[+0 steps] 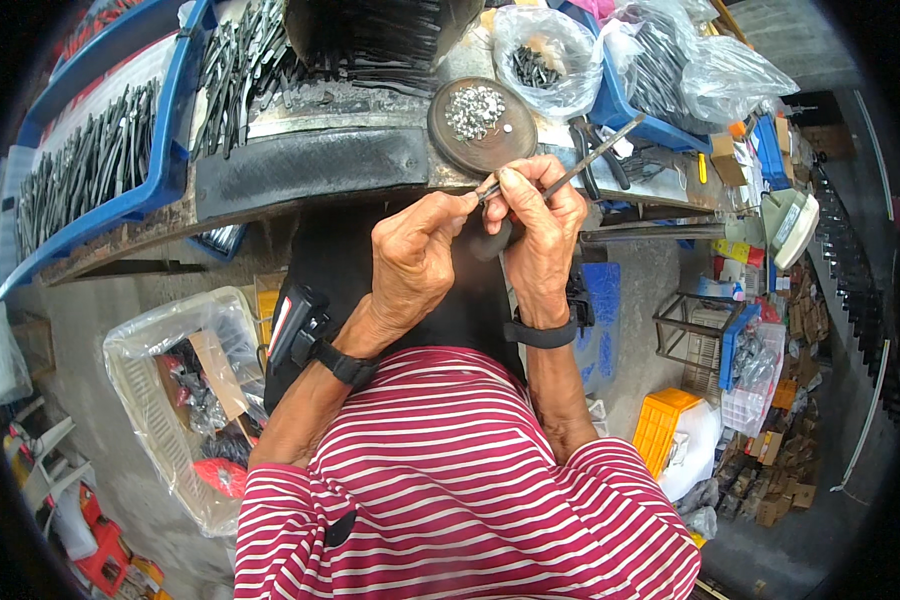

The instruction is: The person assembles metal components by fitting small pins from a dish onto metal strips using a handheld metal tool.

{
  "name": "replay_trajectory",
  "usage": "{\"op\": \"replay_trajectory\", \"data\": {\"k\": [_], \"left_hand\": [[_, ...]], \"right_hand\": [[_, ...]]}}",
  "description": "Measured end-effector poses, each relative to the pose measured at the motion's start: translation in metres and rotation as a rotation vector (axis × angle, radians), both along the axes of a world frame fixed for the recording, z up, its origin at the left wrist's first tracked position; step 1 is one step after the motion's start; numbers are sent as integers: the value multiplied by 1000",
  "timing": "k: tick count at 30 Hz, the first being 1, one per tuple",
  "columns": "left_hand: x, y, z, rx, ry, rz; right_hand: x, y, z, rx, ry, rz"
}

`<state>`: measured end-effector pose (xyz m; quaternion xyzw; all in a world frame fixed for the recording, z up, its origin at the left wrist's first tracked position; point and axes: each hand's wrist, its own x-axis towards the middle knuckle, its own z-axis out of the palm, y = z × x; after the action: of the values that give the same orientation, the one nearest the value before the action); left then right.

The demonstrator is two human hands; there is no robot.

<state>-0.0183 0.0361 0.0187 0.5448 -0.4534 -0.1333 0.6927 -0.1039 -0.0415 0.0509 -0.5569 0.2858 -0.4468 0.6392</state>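
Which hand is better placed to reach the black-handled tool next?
Probably the right hand, nearer the black-handled tool though holding a thin rod; the left hand is farther and pinches a dark piece.

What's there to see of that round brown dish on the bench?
The round dish is brown and shallow; its material is unclear. It sits on the bench, holding a heap of tiny silvery pieces with one whitish disc apart. The right hand overlaps its near edge in view; whether they touch is unclear.
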Motion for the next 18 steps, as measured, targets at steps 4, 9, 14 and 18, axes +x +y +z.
{"op": "replay_trajectory", "data": {"k": [4, 9, 14, 18], "left_hand": [[1, -3, -2, -61, -18, 37], [6, -3, -5, -66, -108, 13], [1, -4, -7, -24, 54, -38], [7, -6, -7, 51, 267, -181]], "right_hand": [[2, 4, -6, -8, -56, 0], [0, 1, -9, -13, -68, 29], [1, 3, -7, -22, -39, -6], [4, 3, 4, -123, 54, -54]]}}
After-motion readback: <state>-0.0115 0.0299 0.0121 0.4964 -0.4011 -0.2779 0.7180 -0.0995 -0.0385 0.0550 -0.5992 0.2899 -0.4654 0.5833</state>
